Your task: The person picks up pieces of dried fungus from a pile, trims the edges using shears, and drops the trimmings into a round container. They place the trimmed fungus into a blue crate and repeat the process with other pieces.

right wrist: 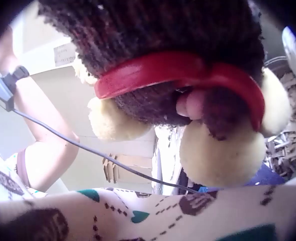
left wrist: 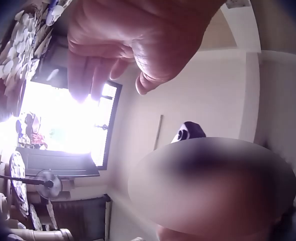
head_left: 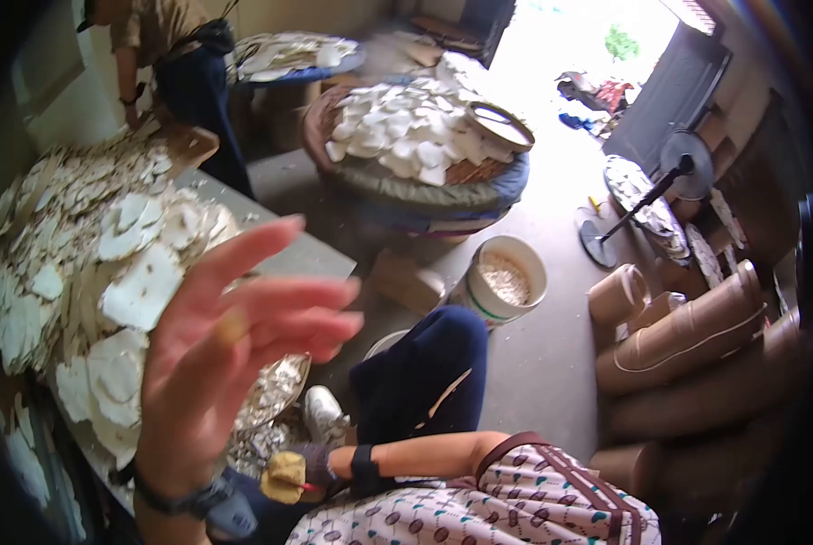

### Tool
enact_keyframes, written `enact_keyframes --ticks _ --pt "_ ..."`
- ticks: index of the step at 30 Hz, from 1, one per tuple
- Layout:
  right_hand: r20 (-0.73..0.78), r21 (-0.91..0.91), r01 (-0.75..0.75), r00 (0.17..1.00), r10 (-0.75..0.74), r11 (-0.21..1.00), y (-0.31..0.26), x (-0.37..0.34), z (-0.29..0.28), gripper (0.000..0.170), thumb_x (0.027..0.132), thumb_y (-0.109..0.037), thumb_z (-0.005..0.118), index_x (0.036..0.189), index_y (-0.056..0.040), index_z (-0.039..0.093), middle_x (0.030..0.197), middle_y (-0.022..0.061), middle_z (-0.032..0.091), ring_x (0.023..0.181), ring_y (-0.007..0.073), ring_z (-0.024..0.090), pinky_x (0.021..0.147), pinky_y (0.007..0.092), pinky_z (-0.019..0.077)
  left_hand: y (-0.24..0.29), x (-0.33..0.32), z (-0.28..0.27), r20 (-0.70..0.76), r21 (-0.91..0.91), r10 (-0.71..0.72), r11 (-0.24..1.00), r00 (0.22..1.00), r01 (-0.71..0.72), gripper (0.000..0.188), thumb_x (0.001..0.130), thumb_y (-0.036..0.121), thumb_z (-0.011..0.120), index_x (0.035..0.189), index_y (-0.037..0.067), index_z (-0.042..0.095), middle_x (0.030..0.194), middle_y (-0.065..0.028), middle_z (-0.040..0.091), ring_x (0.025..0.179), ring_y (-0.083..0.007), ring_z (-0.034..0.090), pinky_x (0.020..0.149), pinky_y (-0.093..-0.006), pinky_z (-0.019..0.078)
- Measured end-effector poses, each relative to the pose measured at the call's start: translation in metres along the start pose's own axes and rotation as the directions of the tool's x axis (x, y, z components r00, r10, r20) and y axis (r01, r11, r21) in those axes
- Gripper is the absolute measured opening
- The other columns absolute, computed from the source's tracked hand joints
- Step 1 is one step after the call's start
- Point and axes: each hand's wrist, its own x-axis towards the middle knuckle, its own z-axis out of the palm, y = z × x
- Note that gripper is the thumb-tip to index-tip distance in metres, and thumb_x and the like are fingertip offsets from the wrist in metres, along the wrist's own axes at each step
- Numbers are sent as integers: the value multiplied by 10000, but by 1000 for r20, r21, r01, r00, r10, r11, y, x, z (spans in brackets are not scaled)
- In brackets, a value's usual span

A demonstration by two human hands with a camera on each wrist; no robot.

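My bare left hand [head_left: 208,354] is raised close to the head camera, its fingers loosely extended and nothing in them. Below it, flat whitish pieces [head_left: 143,286] cover the table at the left. My right hand [right wrist: 153,35], in a dark knitted glove, grips the red loop handles of what look like scissors [right wrist: 143,73]. Pale yellow foam pads [right wrist: 223,155] sit around the fingers and handles. In the head view the gloved hand is low, near my lap, with a yellow pad [head_left: 284,477] in front; the blades are hidden.
A basket [head_left: 275,391] of whitish scraps stands by my shoe. Ahead are a white bucket [head_left: 508,282] of small bits and a large round basket [head_left: 320,136] heaped with white pieces. Cardboard tubes [head_left: 679,336] and a fan [head_left: 686,165] stand right. Another person [head_left: 184,73] stands beyond the table.
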Motion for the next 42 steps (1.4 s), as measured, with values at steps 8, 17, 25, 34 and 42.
enact_keyframes --ticks 8,17,25,34,42 --pt "-41 -519 -173 983 178 837 19 -3 -35 263 825 -232 564 603 -93 535 601 40 540 575 147 517 491 269 403 39 -33 37 -244 -23 112 992 963 -121 653 904 382 442 1328 -58 210 690 -133 592 649 -223 614 602 -318 509" --pt "-140 -776 -337 916 376 533 -36 -6 -8 127 807 -200 604 828 -77 623 790 63 598 695 150 495 684 281 446 53 -45 39 -104 -120 160 978 982 -172 589 900 308 449 1322 -42 233 678 -127 593 640 -214 612 571 -328 508" --pt "-185 -765 -382 902 390 519 -45 -8 2 152 796 -227 613 802 -76 623 770 56 610 679 130 497 687 289 457 54 -60 26 -107 -107 216 968 971 -227 538 893 264 456 1301 -35 272 689 -122 597 633 -211 613 572 -322 509" --pt "83 -869 -28 976 201 494 -55 -13 9 309 821 -362 565 886 -61 598 839 112 617 751 180 565 718 307 455 51 -83 0 -210 -6 325 943 922 -334 484 886 214 464 1278 -28 317 702 -118 601 625 -207 614 573 -314 509" --pt "45 -697 -325 870 491 639 -52 -9 -4 204 771 -148 601 939 -39 566 839 95 597 808 224 578 770 306 464 55 -133 -32 -332 217 445 894 832 -392 439 879 170 471 1257 -21 357 713 -113 605 618 -204 614 573 -308 510"
